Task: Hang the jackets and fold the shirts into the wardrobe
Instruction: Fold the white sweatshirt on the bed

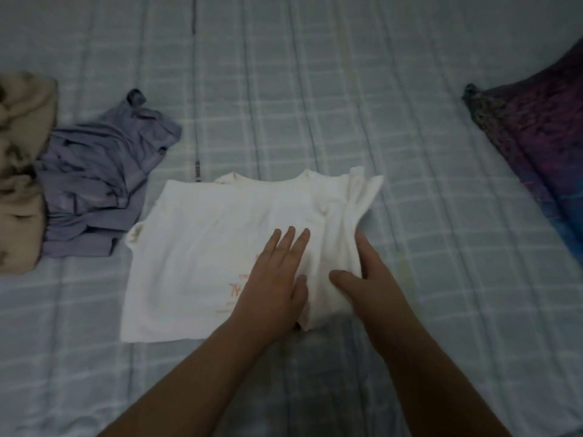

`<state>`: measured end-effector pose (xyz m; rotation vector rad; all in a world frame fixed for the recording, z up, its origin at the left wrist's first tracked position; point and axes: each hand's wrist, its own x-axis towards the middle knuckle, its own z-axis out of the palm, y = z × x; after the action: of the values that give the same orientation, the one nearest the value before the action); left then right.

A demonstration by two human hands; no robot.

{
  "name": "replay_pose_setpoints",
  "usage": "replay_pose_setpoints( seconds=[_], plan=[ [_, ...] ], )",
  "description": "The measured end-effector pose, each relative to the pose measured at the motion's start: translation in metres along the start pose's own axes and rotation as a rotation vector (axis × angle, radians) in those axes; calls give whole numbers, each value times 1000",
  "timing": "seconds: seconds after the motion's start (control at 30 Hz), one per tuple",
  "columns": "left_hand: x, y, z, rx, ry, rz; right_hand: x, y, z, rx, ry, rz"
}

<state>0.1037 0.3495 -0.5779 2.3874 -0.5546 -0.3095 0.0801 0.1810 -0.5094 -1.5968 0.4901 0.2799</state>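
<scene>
2 bare hands work on a pale blue checked bedsheet (315,89) that fills the view. at the right edge lies a dark purple and blue patterned cloth (536,146). near the middle, a white shirt (202,247) with orange print lies flat, collar toward the far side, its right side gathered into a raised fold. just left of it sits a crumpled lavender garment (94,190), touching a beige garment (19,171) at the far left edge. the left hand (274,279) presses flat on the shirt with fingers straight and together. the right hand (366,288) holds the folded right side, thumb on top and fingers beneath the cloth, hidden at their tips.
</scene>
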Motion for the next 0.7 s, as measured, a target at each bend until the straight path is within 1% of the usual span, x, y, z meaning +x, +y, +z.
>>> replay_pose_setpoints(
  seconds=[0.1, 0.23, 0.4, 0.47, 0.53, 0.6, 0.7],
  plan=[
    [-22, -34, -40, 14, 42, -69, -5, -26, 57, -135, -44, -18],
    [-68, -90, -86, 29, 102, -226, -12, -37, 143, -382, -137, 4],
    [-123, -160, -117, 110, 161, -309, -5, -2, 257, -634, -251, -15],
    [-138, -180, -115, 126, 167, -340, -5, 18, 291, -767, -301, 8],
    [-149, -197, -108, 150, 131, -365, -9, 31, 310, -909, -312, -37],
    [-157, -208, -106, 128, 94, -363, -9, 36, 316, -912, -294, -52],
    [-160, -205, -114, 95, 101, -336, -4, 35, 306, -719, -245, 4]
  ],
)
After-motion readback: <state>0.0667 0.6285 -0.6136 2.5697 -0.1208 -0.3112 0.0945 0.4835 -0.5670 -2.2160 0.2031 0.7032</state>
